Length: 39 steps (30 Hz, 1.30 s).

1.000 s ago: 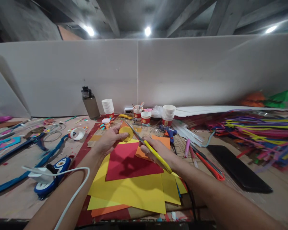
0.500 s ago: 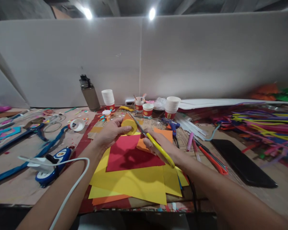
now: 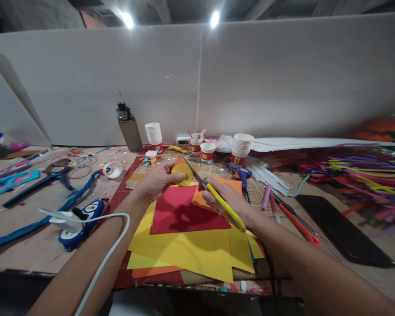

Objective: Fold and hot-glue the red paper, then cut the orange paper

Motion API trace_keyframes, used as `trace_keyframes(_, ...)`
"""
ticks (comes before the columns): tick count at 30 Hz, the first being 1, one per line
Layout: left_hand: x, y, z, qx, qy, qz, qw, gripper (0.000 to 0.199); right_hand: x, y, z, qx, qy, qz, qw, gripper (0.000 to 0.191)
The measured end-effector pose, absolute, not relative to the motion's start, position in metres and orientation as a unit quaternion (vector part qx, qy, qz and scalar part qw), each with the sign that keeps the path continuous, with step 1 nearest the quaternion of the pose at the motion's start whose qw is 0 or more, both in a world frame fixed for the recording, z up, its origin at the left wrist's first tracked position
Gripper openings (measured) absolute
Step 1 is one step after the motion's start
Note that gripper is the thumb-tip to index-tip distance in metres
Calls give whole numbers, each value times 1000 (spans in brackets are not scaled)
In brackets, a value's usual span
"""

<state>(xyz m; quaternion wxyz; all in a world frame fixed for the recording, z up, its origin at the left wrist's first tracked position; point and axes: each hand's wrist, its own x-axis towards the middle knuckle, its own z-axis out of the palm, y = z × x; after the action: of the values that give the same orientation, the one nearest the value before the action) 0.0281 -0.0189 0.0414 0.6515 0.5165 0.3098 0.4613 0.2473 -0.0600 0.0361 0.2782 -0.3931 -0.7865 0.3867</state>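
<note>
My left hand (image 3: pixel 158 179) pinches a round yellow piece (image 3: pixel 183 175) with an orange piece (image 3: pixel 178 163) behind it, thumb on the front. Yellow-handled scissors (image 3: pixel 222 199) are in my right hand (image 3: pixel 222 193), the metal blades pointing up and left, close along the right edge of the yellow round. Whether the blades touch it I cannot tell. Beneath both hands lies a red sheet (image 3: pixel 177 215) on top of yellow sheets (image 3: pixel 184 248). Orange sheets (image 3: pixel 230 186) lie partly under my right hand.
Paper cup stacks (image 3: pixel 242 147), a bottle (image 3: pixel 130 131) and a blue glue gun (image 3: pixel 243 175) stand or lie farther back. On the right are a black phone-like slab (image 3: pixel 342 230) and colourful pipe cleaners (image 3: pixel 368 175). A white cable (image 3: pixel 118 245) crosses my left forearm, near a blue power strip (image 3: pixel 82 226).
The whole view has shifted slightly, so things appear a little farther right. Both hands keep nearly the same pose on the yellow round and the scissors.
</note>
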Motion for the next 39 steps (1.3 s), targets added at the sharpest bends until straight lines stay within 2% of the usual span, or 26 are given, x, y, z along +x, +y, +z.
trace_keyframes(24,22,-15,39,565,301,429,637,36,251,-58,28,-394,-765,428,275,26)
trace_keyframes(31,17,-13,38,591,304,413,623,28,254,-58,37,-378,-799,396,248,27)
trace_keyframes(39,15,-12,36,621,319,400,594,25,255,-58,38,-350,-827,357,259,27)
